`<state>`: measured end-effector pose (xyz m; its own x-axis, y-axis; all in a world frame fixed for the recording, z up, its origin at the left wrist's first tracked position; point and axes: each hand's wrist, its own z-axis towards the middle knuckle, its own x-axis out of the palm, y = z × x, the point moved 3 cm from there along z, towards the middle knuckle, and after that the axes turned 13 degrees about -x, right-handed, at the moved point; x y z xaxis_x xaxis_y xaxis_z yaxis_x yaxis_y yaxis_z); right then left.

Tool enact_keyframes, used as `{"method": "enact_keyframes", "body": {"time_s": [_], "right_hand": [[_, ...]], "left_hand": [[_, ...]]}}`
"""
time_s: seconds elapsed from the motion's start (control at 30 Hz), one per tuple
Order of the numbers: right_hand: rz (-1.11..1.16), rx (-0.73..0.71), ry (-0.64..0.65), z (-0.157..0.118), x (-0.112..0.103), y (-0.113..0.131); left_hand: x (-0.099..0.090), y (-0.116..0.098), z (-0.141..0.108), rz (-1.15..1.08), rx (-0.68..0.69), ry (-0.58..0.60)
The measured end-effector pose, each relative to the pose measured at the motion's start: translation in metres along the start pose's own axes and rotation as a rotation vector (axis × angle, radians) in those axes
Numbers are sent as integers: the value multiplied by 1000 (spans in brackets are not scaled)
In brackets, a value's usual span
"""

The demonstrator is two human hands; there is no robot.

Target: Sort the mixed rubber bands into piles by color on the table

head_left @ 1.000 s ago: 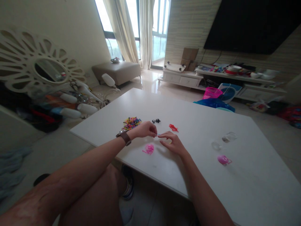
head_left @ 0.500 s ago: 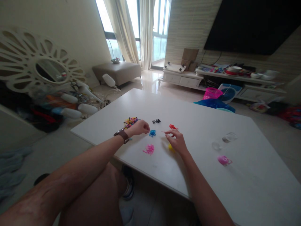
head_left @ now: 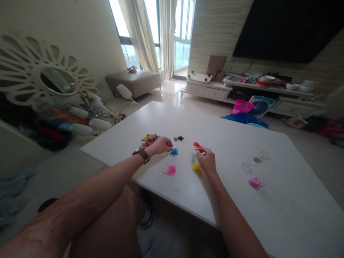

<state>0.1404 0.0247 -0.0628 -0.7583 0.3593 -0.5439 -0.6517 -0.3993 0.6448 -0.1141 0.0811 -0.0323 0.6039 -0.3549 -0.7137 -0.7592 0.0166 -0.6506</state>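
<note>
My left hand (head_left: 163, 144), with a watch (head_left: 142, 154) on its wrist, is closed in a pinch beside a small pile of blue rubber bands (head_left: 174, 152). What its fingertips hold, if anything, is too small to make out. Just below the red rubber bands (head_left: 197, 144), my right hand (head_left: 207, 158) has its thumb and fingertips together, their contents unclear. Near its wrist lie yellow rubber bands (head_left: 196, 168). Pink ones (head_left: 170, 170) are toward the table's front edge, black ones (head_left: 178, 138) farther back. A mixed-colour heap (head_left: 149, 139) sits partly behind my left hand.
On the right of the white table (head_left: 236, 215) are a clear container (head_left: 262, 157), a clear round piece (head_left: 246, 166) and a pink object (head_left: 256, 182). Beyond the table stand a pink basket (head_left: 242, 106) and a low cabinet (head_left: 206, 89). A lamp-like fixture (head_left: 99, 124) lies left.
My right hand has moved slightly right, toward the red rubber bands, and its fingers have drawn together; the yellow pile shows more fully. My left hand has shifted slightly right beside the blue pile.
</note>
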Motion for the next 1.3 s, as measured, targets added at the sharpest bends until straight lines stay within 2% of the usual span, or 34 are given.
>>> {"method": "enact_keyframes", "body": {"time_s": [0.17, 0.4, 0.57, 0.77, 1.0, 1.17, 1.3], "right_hand": [[-62, 67, -55, 1, -5, -18], [-109, -5, -23, -2, 3, -32], [-104, -22, -34, -2, 3, -33], [-94, 40, 7, 0, 0, -27], [-43, 76, 23, 1, 0, -23], [-20, 83, 11, 1, 1, -24], [-13, 80, 0, 1, 1, -24]], "left_hand": [[-11, -1, -5, -18, -30, -35], [-18, 5, -7, -70, -76, -48], [-22, 12, -5, -99, -76, -44], [-34, 27, -6, -140, -80, 8], [-48, 54, -16, 114, -80, 139], [-51, 75, -17, 283, -181, 248], [-51, 80, -19, 336, -216, 276]]}}
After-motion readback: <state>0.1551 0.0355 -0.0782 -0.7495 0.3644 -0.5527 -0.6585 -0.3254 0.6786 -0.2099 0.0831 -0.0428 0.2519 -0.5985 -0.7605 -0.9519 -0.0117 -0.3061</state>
